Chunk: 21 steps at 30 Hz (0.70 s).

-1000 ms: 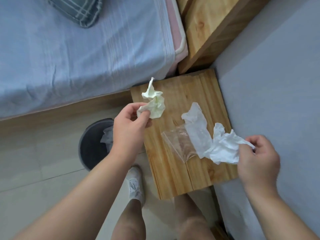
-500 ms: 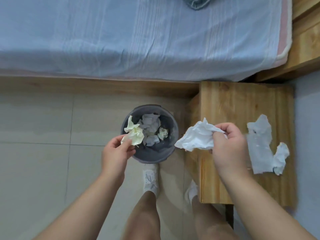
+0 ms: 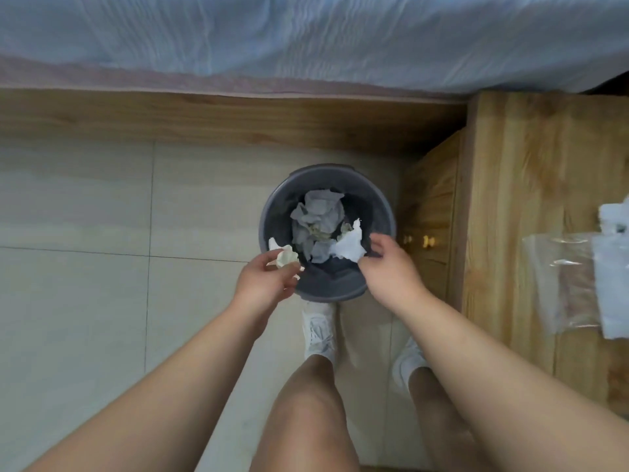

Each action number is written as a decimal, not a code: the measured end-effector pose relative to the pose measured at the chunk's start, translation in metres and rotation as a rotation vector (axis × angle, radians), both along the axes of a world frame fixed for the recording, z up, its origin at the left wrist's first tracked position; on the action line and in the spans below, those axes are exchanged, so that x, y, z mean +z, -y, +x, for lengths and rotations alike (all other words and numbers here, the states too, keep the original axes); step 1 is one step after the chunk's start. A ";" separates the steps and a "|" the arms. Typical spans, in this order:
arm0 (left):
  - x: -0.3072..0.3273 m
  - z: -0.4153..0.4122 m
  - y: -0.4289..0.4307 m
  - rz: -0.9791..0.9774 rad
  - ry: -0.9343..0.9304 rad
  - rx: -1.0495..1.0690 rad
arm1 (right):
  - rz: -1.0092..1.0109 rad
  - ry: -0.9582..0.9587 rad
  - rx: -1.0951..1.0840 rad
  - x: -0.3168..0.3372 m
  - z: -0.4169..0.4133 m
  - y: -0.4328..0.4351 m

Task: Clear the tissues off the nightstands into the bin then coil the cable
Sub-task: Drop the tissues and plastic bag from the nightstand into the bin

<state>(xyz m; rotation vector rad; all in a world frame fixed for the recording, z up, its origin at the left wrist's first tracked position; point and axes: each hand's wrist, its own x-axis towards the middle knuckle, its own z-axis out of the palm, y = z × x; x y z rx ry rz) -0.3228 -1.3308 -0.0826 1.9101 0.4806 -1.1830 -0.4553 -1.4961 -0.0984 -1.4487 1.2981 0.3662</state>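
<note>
Both hands have closed in over the bin since half a second ago, when the right one was still out by the nightstand corner; the view has also swung left, so only part of the nightstand shows.

Across the top runs the bed [image 3: 306, 39] with its pale blue sheet, and under it the wooden bed frame [image 3: 204, 120]. Below that lies the tiled floor [image 3: 78, 240]. The nightstand [image 3: 537, 185] fills the right edge, its drawer knobs [image 3: 425, 240] facing the bin. On its top lies a clear plastic bag [image 3: 561, 277], and touching the bag's right side, cut by the picture edge, a flat white tissue [image 3: 612, 267].

The grey bin [image 3: 386, 212] stands on the floor just beside the nightstand and in front of the bed frame, with crumpled grey tissues [image 3: 320, 212] inside it. Two white shoes [image 3: 320, 332] stand just behind it.

The left hand [image 3: 265, 281] hovers at the bin's left rim, fingertips curled round a crumpled cream tissue [image 3: 287, 258] that sits above the rim's edge. The right hand [image 3: 388, 267] is above the bin's right side, thumb raised and fingers bent; a white tissue [image 3: 350, 247] hangs over the bin's opening with its edge between thumb and forefinger. That pinch looks loose, and the blur makes it hard to be sure of it.
</note>
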 end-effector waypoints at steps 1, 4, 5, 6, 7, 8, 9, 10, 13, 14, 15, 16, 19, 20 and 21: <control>0.000 -0.001 0.001 0.002 -0.004 -0.012 | 0.005 -0.011 0.020 0.001 -0.003 0.001; 0.008 -0.006 0.006 -0.001 0.017 -0.041 | -0.027 -0.016 0.025 0.012 -0.011 0.008; 0.013 -0.008 0.010 0.001 0.032 -0.061 | -0.032 -0.007 0.009 0.019 -0.014 0.012; 0.018 -0.010 0.015 -0.001 0.046 -0.077 | -0.032 0.005 -0.013 0.027 -0.017 0.015; 0.023 -0.012 0.020 -0.007 0.059 -0.085 | -0.026 0.022 -0.046 0.036 -0.020 0.019; 0.028 -0.015 0.026 -0.019 0.070 -0.087 | -0.012 0.041 -0.096 0.046 -0.023 0.022; 0.033 -0.017 0.033 -0.032 0.079 -0.090 | 0.008 0.062 -0.155 0.057 -0.026 0.026; 0.038 -0.020 0.041 -0.044 0.089 -0.101 | 0.025 0.087 -0.213 0.069 -0.030 0.029; 0.058 -0.033 0.071 -0.069 0.142 -0.158 | 0.016 0.158 -0.308 0.103 -0.050 0.045; 0.065 -0.039 0.083 -0.084 0.164 -0.172 | 0.000 0.166 -0.320 0.114 -0.059 0.052; 0.073 -0.045 0.096 -0.104 0.184 -0.193 | -0.020 0.168 -0.333 0.125 -0.069 0.059; 0.082 -0.052 0.109 -0.126 0.198 -0.226 | -0.043 0.166 -0.348 0.134 -0.080 0.067; 0.106 -0.076 0.153 -0.192 0.228 -0.391 | -0.101 0.149 -0.417 0.162 -0.119 0.093; 0.114 -0.085 0.168 -0.211 0.239 -0.454 | -0.116 0.148 -0.450 0.169 -0.133 0.102; 0.121 -0.094 0.184 -0.227 0.251 -0.513 | -0.134 0.143 -0.485 0.175 -0.147 0.111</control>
